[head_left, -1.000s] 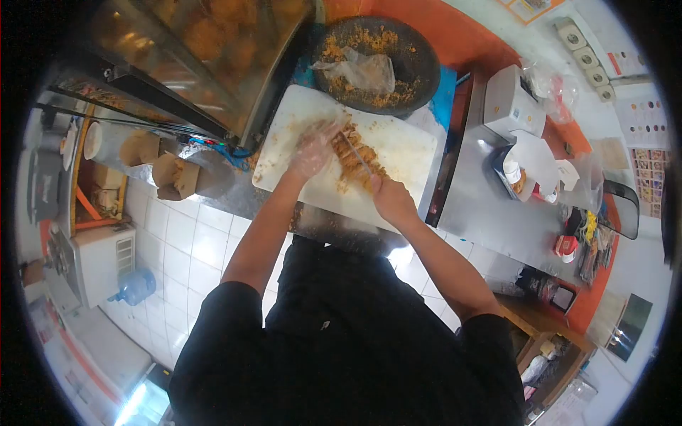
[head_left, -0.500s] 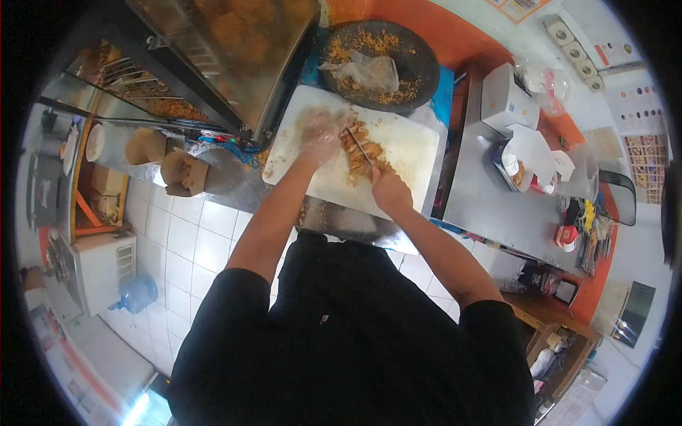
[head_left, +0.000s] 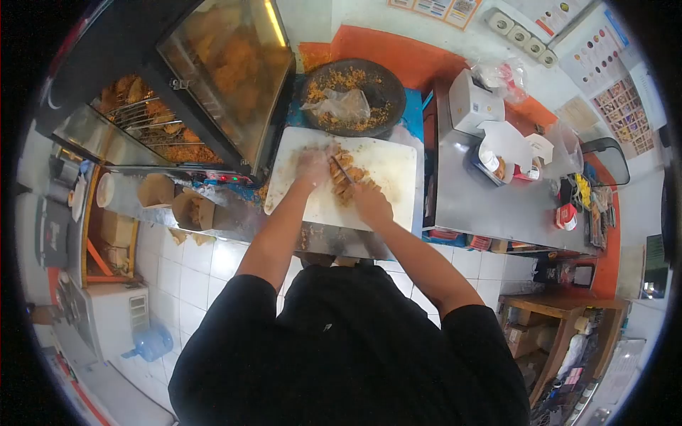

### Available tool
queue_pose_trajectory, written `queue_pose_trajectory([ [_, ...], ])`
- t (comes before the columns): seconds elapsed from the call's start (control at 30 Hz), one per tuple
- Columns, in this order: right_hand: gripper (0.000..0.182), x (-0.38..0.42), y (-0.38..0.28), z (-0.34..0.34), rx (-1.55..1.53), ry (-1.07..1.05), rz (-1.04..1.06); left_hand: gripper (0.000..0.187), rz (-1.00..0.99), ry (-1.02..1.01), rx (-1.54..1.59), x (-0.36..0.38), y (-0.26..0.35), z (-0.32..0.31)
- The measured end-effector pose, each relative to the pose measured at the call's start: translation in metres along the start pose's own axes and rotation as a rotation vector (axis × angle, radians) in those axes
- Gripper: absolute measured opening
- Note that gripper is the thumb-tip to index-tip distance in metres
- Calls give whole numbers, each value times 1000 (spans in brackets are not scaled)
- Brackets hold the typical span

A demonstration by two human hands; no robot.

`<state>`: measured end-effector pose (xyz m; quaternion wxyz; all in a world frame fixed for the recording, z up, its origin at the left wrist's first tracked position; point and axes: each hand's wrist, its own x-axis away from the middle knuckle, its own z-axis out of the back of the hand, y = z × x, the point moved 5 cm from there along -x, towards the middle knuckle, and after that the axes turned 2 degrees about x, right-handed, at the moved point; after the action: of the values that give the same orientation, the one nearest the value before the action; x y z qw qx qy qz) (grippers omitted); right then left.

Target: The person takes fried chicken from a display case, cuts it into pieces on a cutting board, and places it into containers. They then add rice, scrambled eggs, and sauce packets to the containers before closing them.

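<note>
Head view first, and the only one I have: hands are both down on the white cutting board (head_left: 387, 167), which lies on the steel counter (head_left: 490, 202) near its back edge. My left hand (head_left: 312, 165), in a thin clear glove, presses flat on the left end of the fried chicken piece (head_left: 348, 177), fingers spread over it. My right hand (head_left: 371, 206) is wrapped shut around a knife (head_left: 343, 170), handle hidden in the fist, thin blade angled up and left across the chicken, meeting it just beside the gloved fingers. The chicken sits near the middle of the board, closer to its back edge, already in several strips with crumbs scattered around.

Just behind the board's back edge I see a dark round pan (head_left: 355, 96) full of crumbs, with a crumpled clear plastic bag (head_left: 337, 106) lying in it. Off the board's left edge stands the glass warming cabinet (head_left: 220, 78), more fried pieces inside. Below it, at the counter's front-left edge, brown paper boxes (head_left: 192, 209) sit open. On the counter's right stretch, well apart from the board, I spot a white box (head_left: 472, 103) and an open white carton (head_left: 511, 145).
</note>
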<state>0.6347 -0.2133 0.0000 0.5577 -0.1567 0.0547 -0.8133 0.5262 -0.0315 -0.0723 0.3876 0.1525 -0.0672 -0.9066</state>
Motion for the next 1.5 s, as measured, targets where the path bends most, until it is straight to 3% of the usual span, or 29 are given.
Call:
queue_pose_trajectory([
  [0.03,44,-3,6,-17,-12,-57,-56,43,-60,131,-36,15,7,5],
  [0.07,45,9,11,-39,-29,-131,-120,44,-33,-38,-30,32,9,-4],
  [0.13,56,-1,-1,-4,35,15,-79,46,24,-275,-39,-1,25,54],
  [0.23,65,-5,12,-12,-107,-26,-147,49,47,-327,13,-7,38,71],
  [0.33,63,-13,34,0,-164,-139,-92,46,-68,-77,7,-5,29,48],
  [0.43,65,12,31,43,-156,-218,-97,48,37,-2,111,13,51,96],
  [0.53,67,44,45,49,-139,-263,-103,57,-44,18,88,46,64,75],
  [0.63,67,60,62,50,-37,-301,-160,63,-59,-76,154,60,101,93],
  [0.73,67,60,80,38,8,-302,-162,65,-108,-83,-22,66,113,68],
  [1.0,62,52,111,0,30,-246,-83,62,-13,-209,-74,81,127,30],
  [1.23,60,58,97,0,41,-270,-197,60,22,-288,-130,76,128,30],
  [1.37,63,60,84,1,-32,-246,-210,58,24,-112,-1,67,123,34],
  [1.5,65,63,78,2,-94,-224,-218,61,23,-104,95,60,119,40],
])
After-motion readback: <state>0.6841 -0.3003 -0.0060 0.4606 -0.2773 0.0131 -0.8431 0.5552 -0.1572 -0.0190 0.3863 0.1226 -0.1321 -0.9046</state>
